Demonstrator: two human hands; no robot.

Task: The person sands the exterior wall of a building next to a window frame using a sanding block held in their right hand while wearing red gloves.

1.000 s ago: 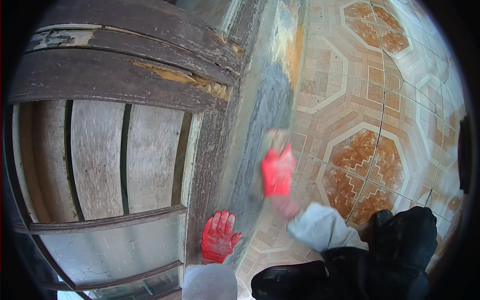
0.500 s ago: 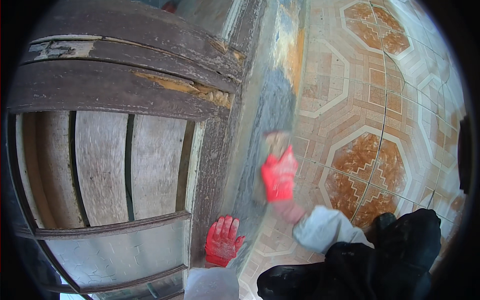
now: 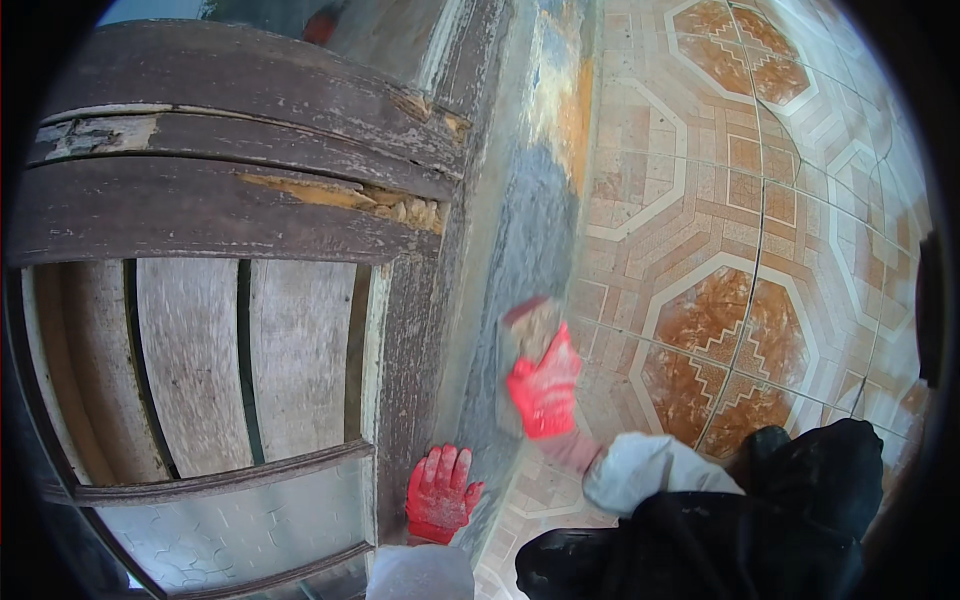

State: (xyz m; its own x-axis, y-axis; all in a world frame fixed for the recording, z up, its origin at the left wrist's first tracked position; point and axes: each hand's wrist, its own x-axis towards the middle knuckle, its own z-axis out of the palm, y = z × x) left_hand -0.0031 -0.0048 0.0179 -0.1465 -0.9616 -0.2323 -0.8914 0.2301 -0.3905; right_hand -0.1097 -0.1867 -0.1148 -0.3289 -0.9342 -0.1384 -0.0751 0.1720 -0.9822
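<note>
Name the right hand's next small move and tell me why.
Probably slide the block a little farther up the grey strip: the right hand holds it against that strip, the left hand lies flat lower down, and pale and orange patches show farther up.

Can't make out any readable text here, tbh. The right hand (image 3: 546, 392)'s red glove has some pale marking across the back, but it's way too blurry to tell if that's print or just dust, and the whitish patches on the left hand (image 3: 440, 495) aren't legible as letters either. The zigzags and octagons on the floor tiles (image 3: 735, 330) look like pattern, not lettering.
</note>
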